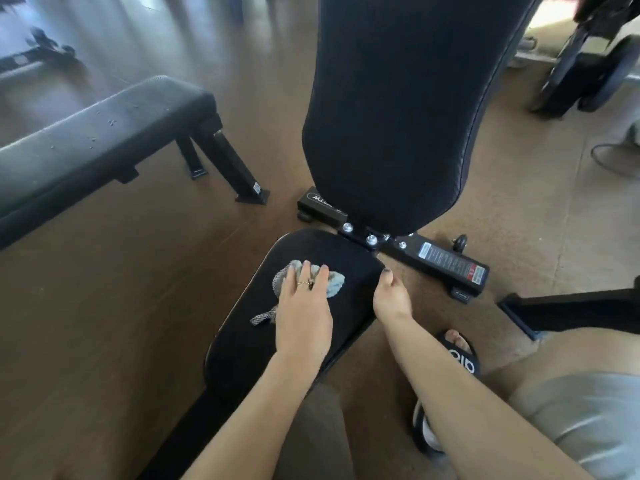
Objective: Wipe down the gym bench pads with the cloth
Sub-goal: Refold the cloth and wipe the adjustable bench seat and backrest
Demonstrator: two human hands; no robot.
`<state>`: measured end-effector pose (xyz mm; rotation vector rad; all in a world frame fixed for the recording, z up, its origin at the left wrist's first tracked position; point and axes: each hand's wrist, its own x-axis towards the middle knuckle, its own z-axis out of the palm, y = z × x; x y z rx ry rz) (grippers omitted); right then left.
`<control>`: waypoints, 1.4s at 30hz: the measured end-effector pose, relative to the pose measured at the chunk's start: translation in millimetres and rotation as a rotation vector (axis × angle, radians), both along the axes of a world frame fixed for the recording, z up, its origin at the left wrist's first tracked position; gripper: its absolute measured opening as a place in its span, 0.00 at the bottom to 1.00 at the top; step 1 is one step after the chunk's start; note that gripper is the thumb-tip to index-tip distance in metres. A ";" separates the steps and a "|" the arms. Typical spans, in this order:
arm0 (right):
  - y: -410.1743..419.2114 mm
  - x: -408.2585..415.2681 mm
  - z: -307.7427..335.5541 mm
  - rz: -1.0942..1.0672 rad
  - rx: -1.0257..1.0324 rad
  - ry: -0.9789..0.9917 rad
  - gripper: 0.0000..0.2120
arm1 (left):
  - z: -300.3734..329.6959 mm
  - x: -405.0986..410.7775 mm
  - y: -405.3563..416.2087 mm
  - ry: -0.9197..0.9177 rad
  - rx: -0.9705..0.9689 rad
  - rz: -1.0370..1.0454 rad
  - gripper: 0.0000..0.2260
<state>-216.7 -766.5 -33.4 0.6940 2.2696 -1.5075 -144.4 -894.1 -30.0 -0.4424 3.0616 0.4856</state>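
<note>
Cloth (334, 282) on seat pad (242, 351), left hand (304, 317) pressing it flat, right hand (391, 299) gripping pad edge

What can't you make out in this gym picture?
Head view only:
- Right hand: its fingers curl over the seat pad edge, hidden below.
- Cloth: its middle lies under the left hand.
- Back pad: top cut off by the upper edge.
- Frame label: print too small to read.
- Far floor and equipment: blurred by motion.
</note>
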 end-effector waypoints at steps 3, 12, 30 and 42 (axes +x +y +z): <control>17.4 -22.1 25.2 -0.224 -0.068 0.118 0.19 | 8.3 -8.3 19.4 0.104 0.269 -0.056 0.26; 56.1 -107.0 155.1 -0.409 -0.347 0.401 0.26 | 114.3 -117.3 31.7 0.249 1.142 0.493 0.09; 43.6 -127.7 163.2 -0.318 -0.308 0.374 0.20 | 118.7 -182.7 116.3 0.731 0.978 0.488 0.06; 38.3 -130.3 162.4 -0.383 -0.284 0.329 0.19 | 125.3 -201.5 105.6 0.955 0.858 0.522 0.06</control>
